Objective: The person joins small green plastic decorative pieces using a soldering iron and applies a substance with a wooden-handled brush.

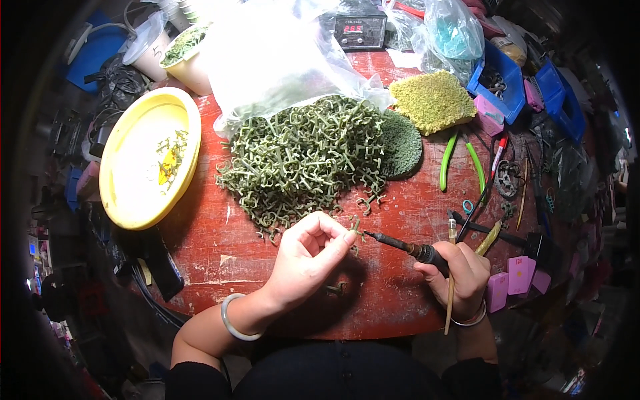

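Near the middle of the table, my left hand point(300, 260) pinches a small green curved piece point(356, 225) between thumb and fingertips. My right hand point(467, 277) is closed round the dark handle of a soldering iron point(400, 244). Its thin tip meets or nearly meets the green piece; I cannot tell which. A slim wooden-handled brush point(450, 300) also sits in my right hand, standing nearly upright across the fingers. Just beyond my left hand lies a big heap of similar green hooked pieces point(300, 157). One loose piece point(337, 289) rests on the table below it.
A white plastic bag point(273, 67) covers the heap's far side. Left stands a yellow basin point(113, 193). Beyond are a yellow sponge point(433, 100), a round green pad point(401, 147) and a control box point(360, 32). Green-handled pliers point(448, 163), blue bins point(500, 80) and pink blocks point(519, 275) lie right.
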`<state>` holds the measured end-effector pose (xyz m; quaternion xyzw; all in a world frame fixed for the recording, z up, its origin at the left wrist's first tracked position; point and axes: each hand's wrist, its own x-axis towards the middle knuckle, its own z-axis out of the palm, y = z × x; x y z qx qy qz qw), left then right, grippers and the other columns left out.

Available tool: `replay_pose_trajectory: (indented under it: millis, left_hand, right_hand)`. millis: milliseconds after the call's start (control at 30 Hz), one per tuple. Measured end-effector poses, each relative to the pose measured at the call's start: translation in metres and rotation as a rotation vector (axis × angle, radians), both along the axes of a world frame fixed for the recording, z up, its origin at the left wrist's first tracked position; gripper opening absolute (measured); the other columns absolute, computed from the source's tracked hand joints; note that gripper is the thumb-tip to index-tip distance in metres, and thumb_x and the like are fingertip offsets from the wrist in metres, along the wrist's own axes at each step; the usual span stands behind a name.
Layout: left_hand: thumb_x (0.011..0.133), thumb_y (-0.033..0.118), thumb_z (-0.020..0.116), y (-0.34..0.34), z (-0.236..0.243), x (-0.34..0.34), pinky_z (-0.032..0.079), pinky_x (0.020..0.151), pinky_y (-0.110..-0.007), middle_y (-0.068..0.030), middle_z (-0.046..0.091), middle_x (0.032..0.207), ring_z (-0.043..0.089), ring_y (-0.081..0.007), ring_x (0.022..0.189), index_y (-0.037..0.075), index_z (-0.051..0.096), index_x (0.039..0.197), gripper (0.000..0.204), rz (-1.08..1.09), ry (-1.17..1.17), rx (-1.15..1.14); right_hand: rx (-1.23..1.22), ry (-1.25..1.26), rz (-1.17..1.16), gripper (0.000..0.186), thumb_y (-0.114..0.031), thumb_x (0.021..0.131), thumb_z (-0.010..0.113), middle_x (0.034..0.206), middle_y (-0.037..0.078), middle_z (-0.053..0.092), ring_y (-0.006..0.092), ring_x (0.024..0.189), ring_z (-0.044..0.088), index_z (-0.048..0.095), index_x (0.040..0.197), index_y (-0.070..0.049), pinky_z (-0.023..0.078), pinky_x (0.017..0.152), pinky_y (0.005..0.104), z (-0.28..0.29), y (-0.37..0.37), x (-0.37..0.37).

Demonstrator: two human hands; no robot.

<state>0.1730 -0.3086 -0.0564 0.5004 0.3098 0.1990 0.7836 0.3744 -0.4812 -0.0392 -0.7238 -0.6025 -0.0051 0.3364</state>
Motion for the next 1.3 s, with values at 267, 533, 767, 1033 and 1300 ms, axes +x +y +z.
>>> replay_pose_trajectory:
  millis: [267,533,767,1033,1300]
  left_hand:
    - [0.099,0.005,0.072,-0.001,0.002,0.001,0.046,0.070,-0.021,0.0031,0.065,0.088,0.057,-0.0026,0.078,0.005,0.064,0.097,0.008,0.002,0.004,0.006]
    - [0.095,0.001,0.073,-0.006,-0.007,0.002,0.038,0.065,-0.015,0.0069,0.059,0.088,0.048,0.0022,0.072,0.004,0.066,0.100,0.009,-0.027,-0.041,0.276]
    - [0.090,-0.004,0.075,-0.006,-0.004,0.001,0.042,0.064,-0.023,-0.0022,0.060,0.095,0.053,-0.0062,0.077,0.002,0.068,0.097,0.011,-0.037,-0.003,0.593]
    - [0.086,-0.003,0.078,-0.004,-0.006,0.005,0.039,0.056,-0.023,-0.0028,0.061,0.086,0.051,-0.0074,0.066,0.001,0.069,0.092,0.011,0.018,-0.028,0.823]
    - [0.085,-0.002,0.078,-0.002,-0.008,0.006,0.037,0.049,-0.023,-0.0031,0.060,0.082,0.048,-0.0063,0.057,0.001,0.069,0.093,0.012,0.033,-0.064,0.950]
  right_hand:
    - [0.066,0.001,-0.007,0.033,-0.030,0.086,0.085,0.069,0.006,0.060,0.0235,0.052,0.058,0.069,0.096,-0.003,0.044,0.048,0.0360,-0.002,-0.002,0.003]
    - [0.105,0.019,-0.011,0.033,-0.027,0.088,0.084,0.070,0.008,0.062,0.0247,0.053,0.059,0.068,0.098,-0.001,0.044,0.048,0.0353,-0.002,-0.003,0.006]
    - [0.109,0.033,-0.007,0.033,-0.028,0.087,0.085,0.068,0.008,0.059,0.0249,0.053,0.058,0.067,0.096,-0.001,0.044,0.048,0.0355,-0.004,-0.004,0.006]
    - [0.053,0.054,0.002,0.032,-0.030,0.086,0.085,0.066,0.007,0.055,0.0251,0.051,0.057,0.068,0.094,-0.004,0.043,0.047,0.0368,0.000,-0.003,0.003]
    - [0.031,0.044,0.006,0.032,-0.030,0.085,0.086,0.066,0.006,0.055,0.0263,0.053,0.058,0.068,0.094,-0.005,0.044,0.048,0.0375,0.001,-0.002,0.002]
